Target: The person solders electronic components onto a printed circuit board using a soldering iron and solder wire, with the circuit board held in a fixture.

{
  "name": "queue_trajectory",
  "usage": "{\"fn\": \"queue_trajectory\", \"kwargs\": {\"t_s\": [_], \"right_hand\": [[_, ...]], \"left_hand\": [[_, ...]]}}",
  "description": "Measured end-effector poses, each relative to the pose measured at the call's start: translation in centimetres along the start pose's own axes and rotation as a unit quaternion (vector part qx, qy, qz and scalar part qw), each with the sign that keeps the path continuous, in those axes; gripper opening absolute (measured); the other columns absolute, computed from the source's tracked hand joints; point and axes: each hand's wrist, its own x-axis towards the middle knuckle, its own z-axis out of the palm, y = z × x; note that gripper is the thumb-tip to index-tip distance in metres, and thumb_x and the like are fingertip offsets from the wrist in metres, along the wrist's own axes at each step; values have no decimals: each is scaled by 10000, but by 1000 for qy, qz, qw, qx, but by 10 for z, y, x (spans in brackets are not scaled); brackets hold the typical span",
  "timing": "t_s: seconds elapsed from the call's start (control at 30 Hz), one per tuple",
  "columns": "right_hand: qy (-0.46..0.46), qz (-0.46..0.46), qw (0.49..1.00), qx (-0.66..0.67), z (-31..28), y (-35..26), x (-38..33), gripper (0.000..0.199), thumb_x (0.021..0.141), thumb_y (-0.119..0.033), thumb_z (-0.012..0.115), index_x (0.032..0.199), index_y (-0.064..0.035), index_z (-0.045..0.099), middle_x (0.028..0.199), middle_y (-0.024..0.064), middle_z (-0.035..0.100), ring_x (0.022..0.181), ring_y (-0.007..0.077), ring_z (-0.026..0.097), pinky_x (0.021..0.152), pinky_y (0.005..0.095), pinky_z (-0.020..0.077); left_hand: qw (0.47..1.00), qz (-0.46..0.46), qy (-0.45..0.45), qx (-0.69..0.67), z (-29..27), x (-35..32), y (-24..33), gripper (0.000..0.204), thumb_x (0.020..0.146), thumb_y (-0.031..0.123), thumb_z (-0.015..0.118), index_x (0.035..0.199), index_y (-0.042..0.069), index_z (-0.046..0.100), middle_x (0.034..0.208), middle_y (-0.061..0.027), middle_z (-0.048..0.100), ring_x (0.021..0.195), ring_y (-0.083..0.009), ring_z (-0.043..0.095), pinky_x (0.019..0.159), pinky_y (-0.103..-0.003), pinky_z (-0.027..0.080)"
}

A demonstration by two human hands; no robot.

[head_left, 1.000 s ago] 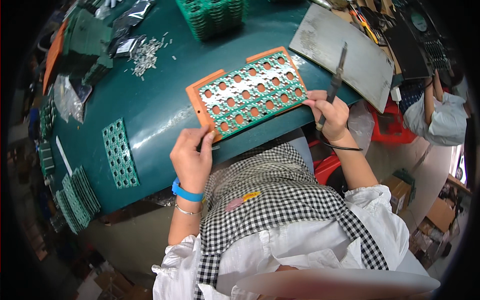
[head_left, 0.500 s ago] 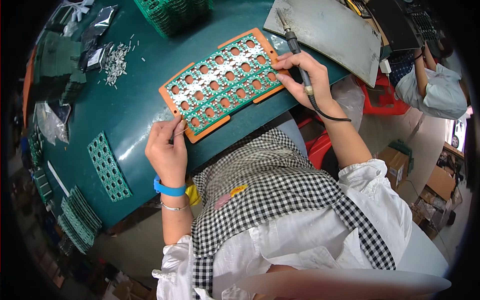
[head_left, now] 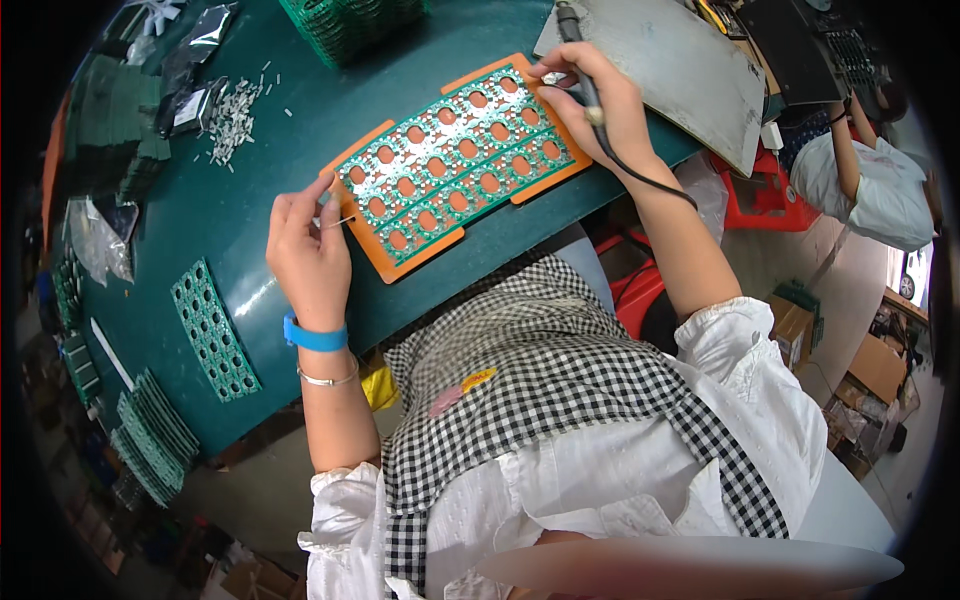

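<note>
A green circuit board panel [head_left: 452, 163] with rows of round holes lies in an orange fixture [head_left: 400, 268] in the middle of the table. My left hand [head_left: 310, 245] is closed at the fixture's left end, with a thin wire [head_left: 342, 221], which looks like solder, sticking out from between its fingers. At the right end, my right hand [head_left: 605, 110] carries a soldering iron [head_left: 583, 72] in the crook of its thumb, its front end pointing up and away from the board. The thumb and forefinger of that hand touch or nearly touch the fixture's upper right corner.
Another panel [head_left: 213, 328] lies at left, beyond a stack of boards [head_left: 155, 435]. Small white parts [head_left: 233, 115] are scattered near dark bags [head_left: 190, 60]. More boards [head_left: 345, 22] are stacked at the back. A grey plate [head_left: 655, 75] lies at right; a co-worker's sleeve [head_left: 865, 185] shows beyond.
My left hand has slid up along the fixture's left end. My right hand has shifted up to its far right corner with the iron. The board and fixture have moved slightly right.
</note>
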Motion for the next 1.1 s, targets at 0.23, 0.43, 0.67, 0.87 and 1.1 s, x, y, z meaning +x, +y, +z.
{"fn": "queue_trajectory", "kwargs": {"t_s": [0.23,0.43,0.67,0.87,1.1], "right_hand": [[-57,26,998,-5,10,11,8,358,783,25,705,1082,-83,541,970,77,696,938,248,688,829,351,531],[-43,16,999,-25,13,9,10,338,779,38,686,1066,-88,561,961,78,692,924,257,676,815,356,529],[-90,59,994,30,17,-2,17,346,806,-33,734,1111,-51,572,1044,100,677,989,216,662,874,328,527],[-117,-44,991,-54,29,-9,31,376,711,-141,829,1016,-96,614,888,54,687,859,272,646,738,377,516],[-131,-13,989,-67,32,-14,31,365,716,-136,817,1012,-109,605,835,38,695,860,270,645,727,380,511]], "left_hand": [[997,-25,-52,-56,13,9,-15,293,845,31,731,1131,93,717,851,-20,583,745,-90,561,625,-239,465],[999,2,-37,-23,11,11,-12,313,817,21,748,1119,97,726,809,-18,571,730,-97,557,615,-243,458],[998,61,-11,-6,10,29,6,269,740,106,801,1001,81,742,796,-63,589,677,-188,590,617,-312,488],[997,47,-66,-4,24,42,20,310,695,222,839,969,96,766,783,-57,602,685,-214,631,624,-344,516],[993,31,-93,67,27,44,30,363,666,214,861,1001,106,770,775,-48,612,687,-211,631,626,-336,504]]}}
